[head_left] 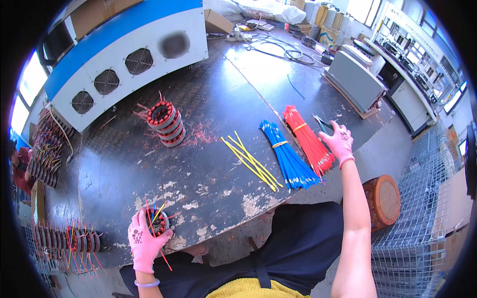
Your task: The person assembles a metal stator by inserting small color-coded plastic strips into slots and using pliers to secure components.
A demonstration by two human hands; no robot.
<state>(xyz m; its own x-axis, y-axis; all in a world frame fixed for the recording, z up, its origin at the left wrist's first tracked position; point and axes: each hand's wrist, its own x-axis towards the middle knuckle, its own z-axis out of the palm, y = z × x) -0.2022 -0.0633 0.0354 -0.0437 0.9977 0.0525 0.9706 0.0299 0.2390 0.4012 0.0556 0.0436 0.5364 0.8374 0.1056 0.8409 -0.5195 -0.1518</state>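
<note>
My left hand, in a pink glove, grips a ring-shaped motor stator at the table's near left edge. Red, blue and yellow wires stick up out of the stator, and a red one hangs over the edge. On the right, my right hand, also gloved in pink, has its fingers around the dark handles of pliers. Just left of that hand lies a banded bundle of red wires. Beside it are a banded bundle of blue wires and several loose yellow wires.
A stack of stators stands mid-left on the worn dark table. Rows of wired stators line the left side. A white and blue cabinet with fans stands behind. At the right are a grey box, a brown stool and wire mesh.
</note>
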